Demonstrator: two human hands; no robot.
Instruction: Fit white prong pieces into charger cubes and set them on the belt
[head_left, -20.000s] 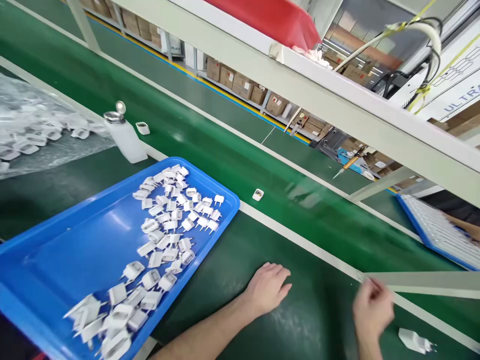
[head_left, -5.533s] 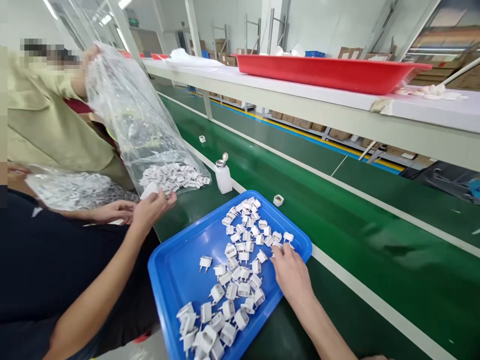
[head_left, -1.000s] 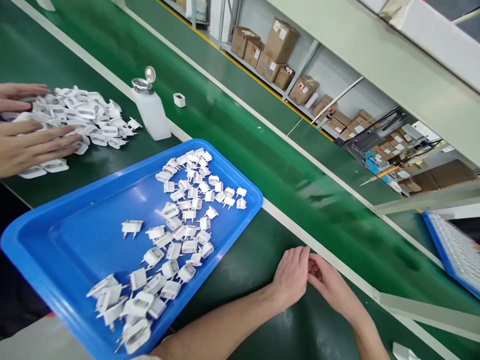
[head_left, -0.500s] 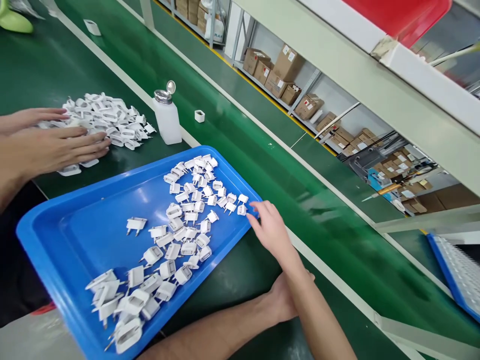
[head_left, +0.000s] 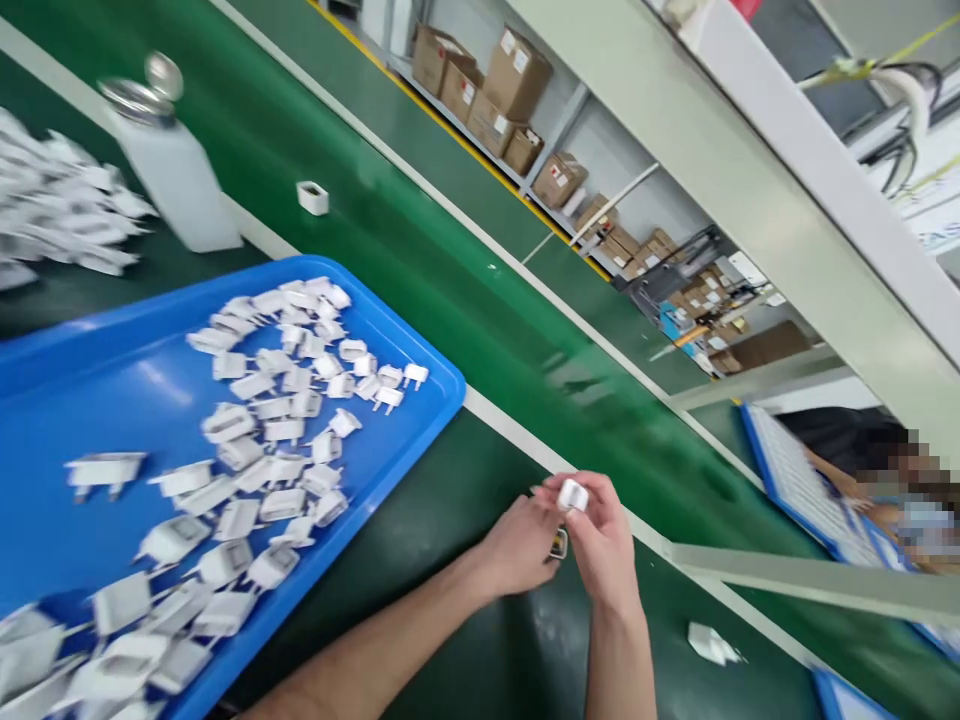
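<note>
My right hand (head_left: pixel 604 540) pinches a small white plug (head_left: pixel 574 495) between thumb and fingers. Close against it, my left hand (head_left: pixel 521 548) is curled around a small hollow piece (head_left: pixel 558 544) with a square, pale rim and a dark inside; most of that piece is hidden by the fingers. Left of both hands lies a blue tray (head_left: pixel 409 440), with many white two-pin plugs (head_left: pixel 281 430) scattered in it. A lone two-pin plug (head_left: pixel 106 470) rests apart from the others on the tray floor.
A white pump bottle (head_left: pixel 176 185) with its metal lid up stands behind the tray, beside a pile of white parts (head_left: pixel 64 205). One hollow white housing (head_left: pixel 313 198) sits past the tray. A white scrap (head_left: pixel 712 645) lies at right. Another person (head_left: pixel 847 450) works beyond a filled blue-edged tray (head_left: pixel 787 480).
My right hand has come back from the tray's far corner to my left hand, now with a plug in it. The view has swung right; the other person's hands at the pile are out of sight.
</note>
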